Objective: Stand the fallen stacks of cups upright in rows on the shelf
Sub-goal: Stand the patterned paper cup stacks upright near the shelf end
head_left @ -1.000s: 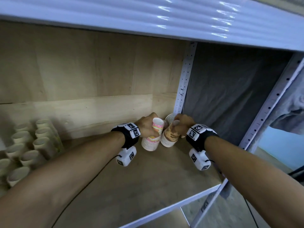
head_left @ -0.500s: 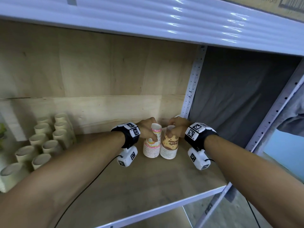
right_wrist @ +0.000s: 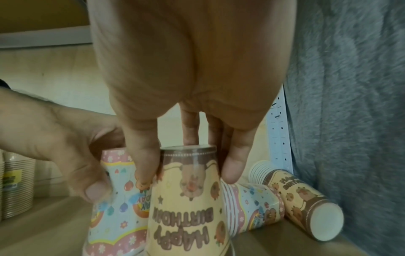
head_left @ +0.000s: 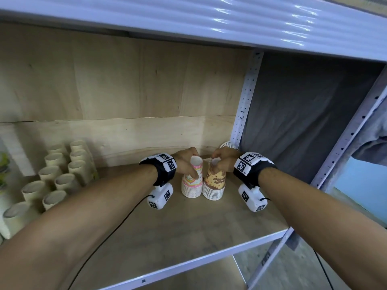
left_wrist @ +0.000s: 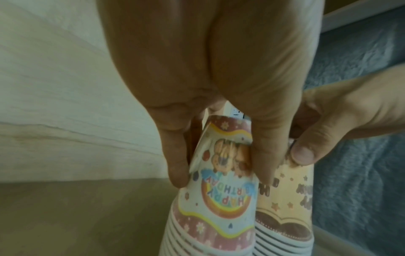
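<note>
Two stacks of birthday cups stand rims down, side by side, at the back right of the shelf board (head_left: 178, 231). My left hand (head_left: 193, 166) grips the top of the pink stack (head_left: 192, 183), its thumb and fingers (left_wrist: 177, 166) curled round it. My right hand (head_left: 216, 164) grips the top of the brown-and-yellow stack (head_left: 214, 184) between thumb and fingers (right_wrist: 232, 171). Behind them, in the right wrist view, another pink stack (right_wrist: 252, 213) and another brown stack (right_wrist: 302, 202) lie on their sides in the corner.
Several plain beige cup stacks (head_left: 58, 170) stand in rows at the left of the shelf. A white perforated post (head_left: 245, 105) and grey cloth (head_left: 303, 122) close the right side. The upper shelf (head_left: 188, 15) hangs low overhead. The white front rail (head_left: 188, 266) edges the board.
Both stacks were tilted in my hands a second ago; they now stand upright on the board, touching side by side. Both hands still hold their tops.
</note>
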Tool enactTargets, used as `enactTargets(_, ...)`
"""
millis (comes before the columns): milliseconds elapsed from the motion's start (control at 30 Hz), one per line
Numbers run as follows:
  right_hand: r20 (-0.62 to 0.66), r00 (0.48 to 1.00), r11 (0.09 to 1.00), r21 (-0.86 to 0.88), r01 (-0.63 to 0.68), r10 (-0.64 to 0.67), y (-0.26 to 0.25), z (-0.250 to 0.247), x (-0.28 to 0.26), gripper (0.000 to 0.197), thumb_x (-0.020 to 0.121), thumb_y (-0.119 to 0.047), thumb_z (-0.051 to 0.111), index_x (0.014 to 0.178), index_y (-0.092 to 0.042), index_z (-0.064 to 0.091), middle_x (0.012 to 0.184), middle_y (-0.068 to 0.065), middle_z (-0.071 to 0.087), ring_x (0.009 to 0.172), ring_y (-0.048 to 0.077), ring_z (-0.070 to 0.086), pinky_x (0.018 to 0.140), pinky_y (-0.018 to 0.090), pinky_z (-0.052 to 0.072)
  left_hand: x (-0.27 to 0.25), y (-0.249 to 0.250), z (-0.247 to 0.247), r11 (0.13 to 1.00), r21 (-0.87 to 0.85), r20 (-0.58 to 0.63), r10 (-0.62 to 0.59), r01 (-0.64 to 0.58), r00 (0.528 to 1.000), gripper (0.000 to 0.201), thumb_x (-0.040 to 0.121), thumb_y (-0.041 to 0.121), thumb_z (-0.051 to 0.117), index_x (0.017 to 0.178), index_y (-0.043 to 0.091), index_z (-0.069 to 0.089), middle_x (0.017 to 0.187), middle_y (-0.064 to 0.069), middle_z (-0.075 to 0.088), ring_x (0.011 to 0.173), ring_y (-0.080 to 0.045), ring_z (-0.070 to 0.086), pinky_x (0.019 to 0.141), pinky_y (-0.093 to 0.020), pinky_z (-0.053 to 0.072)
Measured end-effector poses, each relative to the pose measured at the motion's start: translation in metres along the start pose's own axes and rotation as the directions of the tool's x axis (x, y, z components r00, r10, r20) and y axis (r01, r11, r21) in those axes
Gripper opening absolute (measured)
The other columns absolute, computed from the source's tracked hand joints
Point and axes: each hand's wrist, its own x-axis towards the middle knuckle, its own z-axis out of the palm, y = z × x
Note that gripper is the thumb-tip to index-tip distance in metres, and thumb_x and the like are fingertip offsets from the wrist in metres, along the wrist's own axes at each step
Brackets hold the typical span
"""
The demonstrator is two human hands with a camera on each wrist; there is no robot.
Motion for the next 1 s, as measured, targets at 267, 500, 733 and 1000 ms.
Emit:
enactTargets(267, -0.016, 1.0, 0.999, -0.036, 0.023, -0.024, -0.005, -0.008, -0.003, 0.047, 0.074, -0.026, 0.08, 0.117, -0.013, 0.065, 0.112, 0.006, 0.066, 0.099, 0.023, 0.063, 0.088, 0.037, 0.056, -0.004, 0.019, -0.023, 0.998, 0.066, 0.037, 0.012, -0.015, 0.999, 0.054, 0.074, 0.028, 0.081, 0.122, 0.025, 0.056, 0.118, -0.003, 0.056, 0.105, -0.023, 0.059, 0.087, -0.035, 0.053)
enactTargets(500, 0.007, 1.0, 0.995, -0.097, 0.013, -0.012, -0.014, -0.013, -0.004, 0.044, 0.073, -0.024, 0.081, 0.113, -0.015, 0.069, 0.108, 0.001, 0.067, 0.097, 0.018, 0.063, 0.081, 0.029, 0.054, -0.006, 0.029, -0.028, 0.984, 0.178, 0.056, 0.01, -0.019, 0.998, 0.051, 0.075, 0.024, 0.08, 0.123, 0.024, 0.063, 0.114, 0.001, 0.054, 0.105, -0.021, 0.058, 0.087, -0.033, 0.054)
enactTargets(733, 0.023, 0.998, 0.993, -0.102, 0.054, -0.052, -0.036, -0.009, 0.002, 0.042, 0.074, -0.019, 0.08, 0.114, -0.016, 0.069, 0.108, -0.001, 0.066, 0.09, 0.013, 0.058, 0.053, 0.016, 0.039, -0.023, 0.024, -0.049, 0.963, 0.261, 0.109, -0.098, 0.066, 0.989, 0.039, 0.069, 0.025, 0.082, 0.103, 0.027, 0.062, 0.112, -0.002, 0.062, 0.094, -0.021, 0.065, 0.065, -0.029, 0.056)
enactTargets(1000, 0.059, 0.983, 0.969, -0.168, 0.181, -0.174, -0.08, 0.001, 0.013, 0.048, 0.079, -0.027, 0.077, 0.124, -0.017, 0.063, 0.115, -0.002, 0.056, 0.096, 0.013, 0.052, 0.059, 0.018, 0.041, -0.053, -0.001, -0.078, 0.925, 0.323, 0.082, -0.236, 0.199, 0.968, 0.047, 0.077, 0.02, 0.079, 0.12, 0.013, 0.061, 0.115, -0.006, 0.062, 0.096, -0.023, 0.066, 0.077, -0.036, 0.06)
